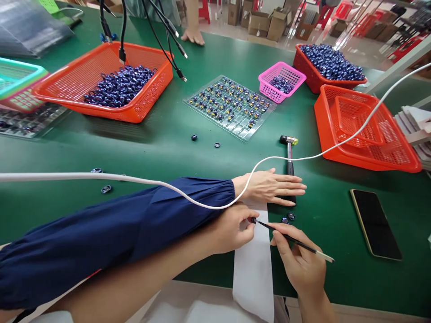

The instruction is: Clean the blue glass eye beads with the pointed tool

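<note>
My left hand point(235, 227) pinches a small dark shiny part point(253, 220) between thumb and fingertips. In my right hand point(301, 262) is a thin black stick-like tool point(305, 246) with a pale rear end, held like a pen. Its fine tip meets the small part, or nearly so. Under both hands' work runs a strip of white paper point(253, 273), hanging over the table edge. Two loose dark-blue parts point(291, 216) lie just beyond my right hand. Another person's hand, coming from a navy sleeve point(161, 215), rests flat with fingers spread just beyond my left hand.
A hammer point(289, 154) lies partly beneath that person's hand. A white cable point(215, 207) crosses above. Beyond are a clear tray of parts point(244, 133), a pink basket point(277, 95), orange baskets point(134, 114) and hanging cables point(170, 49). A phone point(375, 224) lies at right.
</note>
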A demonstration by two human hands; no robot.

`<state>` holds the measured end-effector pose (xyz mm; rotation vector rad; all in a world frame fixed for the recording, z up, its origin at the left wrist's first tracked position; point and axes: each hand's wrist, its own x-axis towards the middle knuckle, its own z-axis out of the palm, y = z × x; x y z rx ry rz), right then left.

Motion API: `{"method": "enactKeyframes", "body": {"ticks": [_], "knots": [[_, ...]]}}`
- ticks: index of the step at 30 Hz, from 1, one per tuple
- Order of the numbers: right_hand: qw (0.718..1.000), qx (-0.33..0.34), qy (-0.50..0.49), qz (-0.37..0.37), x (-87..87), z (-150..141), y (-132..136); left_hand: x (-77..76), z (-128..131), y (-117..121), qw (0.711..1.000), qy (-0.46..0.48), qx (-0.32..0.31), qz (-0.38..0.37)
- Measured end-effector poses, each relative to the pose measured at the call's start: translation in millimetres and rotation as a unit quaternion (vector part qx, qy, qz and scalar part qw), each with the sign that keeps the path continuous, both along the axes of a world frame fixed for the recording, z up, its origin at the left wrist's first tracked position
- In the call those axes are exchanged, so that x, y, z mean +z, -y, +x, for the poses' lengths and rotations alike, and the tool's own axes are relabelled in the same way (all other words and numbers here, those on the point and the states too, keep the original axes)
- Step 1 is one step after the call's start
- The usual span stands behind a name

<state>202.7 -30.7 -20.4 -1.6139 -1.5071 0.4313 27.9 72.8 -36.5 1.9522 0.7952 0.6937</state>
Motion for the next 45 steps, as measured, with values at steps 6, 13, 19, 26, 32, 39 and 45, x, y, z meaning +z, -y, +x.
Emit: {"method": "enactKeyframes", "body": {"ticks": [6,13,19,26,32,39,45], "knots": [[0.999,-0.028,0.040,0.000,1.7,-4,-3,1.9,0,0,0.999,-0.014,-0.005,0.035],[0.999,-0.025,0.035,0.000,-3.6,-2,-1,6.2,-1,-1,0.998,-0.034,-0.016,0.045],[0.999,-0.032,0.020,-0.021,-1.9,-2,0,5.3,-2,0,0.998,-0.054,-0.019,0.032],[0.998,-0.047,0.029,-0.031,-1.8,-3,-1,1.6,-2,2,0.998,-0.053,-0.020,0.021],[0.998,-0.054,0.029,-0.029,-0.2,-5,-3,0.7,0,2,0.998,-0.058,-0.011,0.015],[0.998,-0.049,-0.002,-0.039,-5.4,0,1,2.3,-1,2,0.999,-0.054,-0.007,-0.005],[0.995,-0.069,-0.006,-0.072,-8.2,0,1,1.1,-1,0,0.999,-0.050,-0.001,-0.015]]}}
